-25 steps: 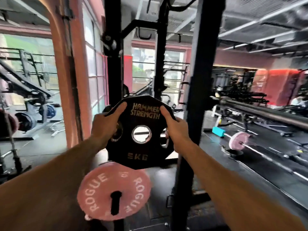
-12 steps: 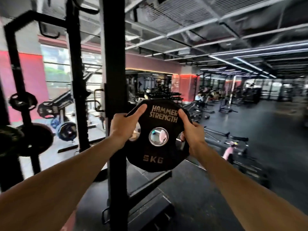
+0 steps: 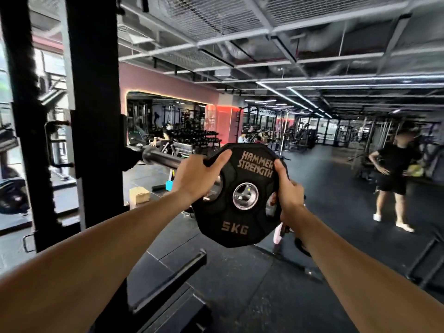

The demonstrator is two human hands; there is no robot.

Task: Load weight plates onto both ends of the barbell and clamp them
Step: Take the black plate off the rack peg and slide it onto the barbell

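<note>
A black 5 kg plate (image 3: 240, 219) marked Hammer Strength is held upright at chest height, its steel-ringed hole facing me. My left hand (image 3: 195, 175) grips its upper left edge. My right hand (image 3: 287, 192) grips its right edge. The steel sleeve of the barbell (image 3: 161, 158) sticks out from the rack towards the plate, and its tip is hidden behind my left hand and the plate. I cannot tell whether the plate touches the sleeve.
A black rack upright (image 3: 95, 111) stands close on my left, its base beam (image 3: 173, 272) on the dark floor below. A cardboard box (image 3: 139, 194) lies beyond it. A person in black (image 3: 394, 174) stands at the right. Benches and racks fill the back.
My view has swung right, away from the plate storage and the pink plate. Both hands carried the black plate along, and the barbell sleeve has come into sight just behind it.
</note>
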